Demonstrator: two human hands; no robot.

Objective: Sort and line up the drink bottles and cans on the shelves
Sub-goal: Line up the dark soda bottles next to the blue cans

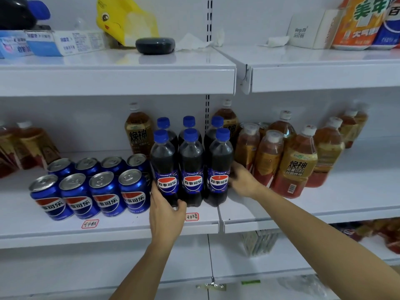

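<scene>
The head view looks at white metal shelves against a white wall. The middle shelf [121, 232] holds the drinks. On its front edge are two small red-edged labels [90, 224].

On the left of this shelf stand blue Pepsi cans [86, 191] in two rows, four in front and four behind, side by side. Just right of them stand six Pepsi bottles [191, 167] with blue caps and dark cola inside, three in front and three behind, packed close together. Behind the cans and bottles stands a brown tea bottle [138, 131] with a white cap. More tea bottles [294, 163] stand in a loose bunch on the right, and a few more lean at the far left.

The left hand [165, 215] holds the bottom of the front left Pepsi bottle. Its thumb curls around the front of the bottle's base and the palm lies against the bottle's left side, just beside the nearest can. The right hand [243, 178] is at the right side of the front right Pepsi bottle, between it and the tea bottles. Its fingers reach behind the bottle, so I cannot tell if they grip it or only press on it.

The top shelf [116, 76] holds a yellow cartoon bag [125, 18], a dark oval case [155, 45], blue and white boxes [49, 43], white tissues, a white box and big soda bottles at the far right.
</scene>
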